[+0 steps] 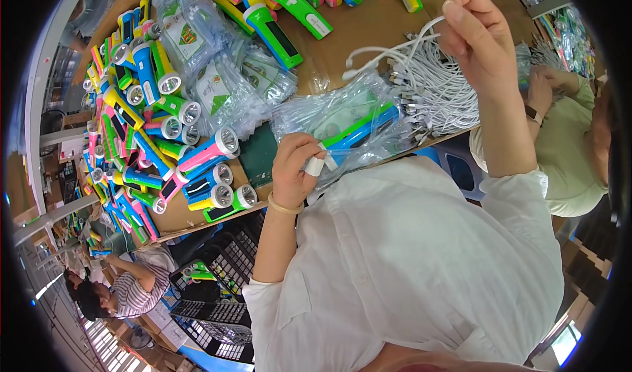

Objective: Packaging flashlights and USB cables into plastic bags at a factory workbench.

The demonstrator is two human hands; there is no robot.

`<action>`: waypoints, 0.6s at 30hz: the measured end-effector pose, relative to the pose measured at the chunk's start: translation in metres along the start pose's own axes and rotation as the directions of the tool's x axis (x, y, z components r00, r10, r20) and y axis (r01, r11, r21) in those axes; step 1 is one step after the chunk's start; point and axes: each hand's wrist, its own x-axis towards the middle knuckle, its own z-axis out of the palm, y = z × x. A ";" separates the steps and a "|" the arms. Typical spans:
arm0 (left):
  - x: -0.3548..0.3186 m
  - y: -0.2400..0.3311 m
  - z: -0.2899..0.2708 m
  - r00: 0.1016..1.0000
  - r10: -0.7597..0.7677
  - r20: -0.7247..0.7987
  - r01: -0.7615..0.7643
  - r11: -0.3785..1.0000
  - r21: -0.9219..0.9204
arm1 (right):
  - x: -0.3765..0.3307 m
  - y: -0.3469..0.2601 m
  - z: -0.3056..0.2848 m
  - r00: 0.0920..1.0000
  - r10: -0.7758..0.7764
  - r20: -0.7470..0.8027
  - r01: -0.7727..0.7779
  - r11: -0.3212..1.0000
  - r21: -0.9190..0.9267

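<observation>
My right hand (479,40) is raised above the table, thumb and finger pinching the end of a white charging cable (395,46). That cable trails down to the left, next to a heap of similar cables (438,86). At the table's near edge my left hand (293,168) is closed on the edge of a clear plastic bag (299,119). White wrapping (315,166) shows around one of its fingers. A green and blue flashlight (362,130) lies under or inside the clear plastic, pointing toward that hand; which of the two I cannot tell.
Colourful flashlights (148,145) are piled on the left. Stacked clear bags with printed cards (214,76) lie beside them. More flashlights (299,7) lie at the far side. A black crate (217,306) stands below the table's edge. Co-workers sit at right (559,148) and lower left (138,283).
</observation>
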 end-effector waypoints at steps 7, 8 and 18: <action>0.000 -0.001 -0.001 1.000 0.018 0.019 -0.018 1.000 -0.003 | -0.002 0.032 -0.003 0.998 -0.064 -0.017 0.024 0.592 -0.806; -0.001 -0.002 -0.002 1.000 0.019 0.019 -0.019 1.000 -0.005 | 0.003 0.031 -0.008 0.975 -0.207 -0.084 0.089 0.705 -0.704; 0.003 0.001 0.002 0.999 0.019 -0.032 -0.018 1.000 0.005 | 0.029 -0.038 0.000 0.972 -0.215 -0.097 0.014 0.466 -0.885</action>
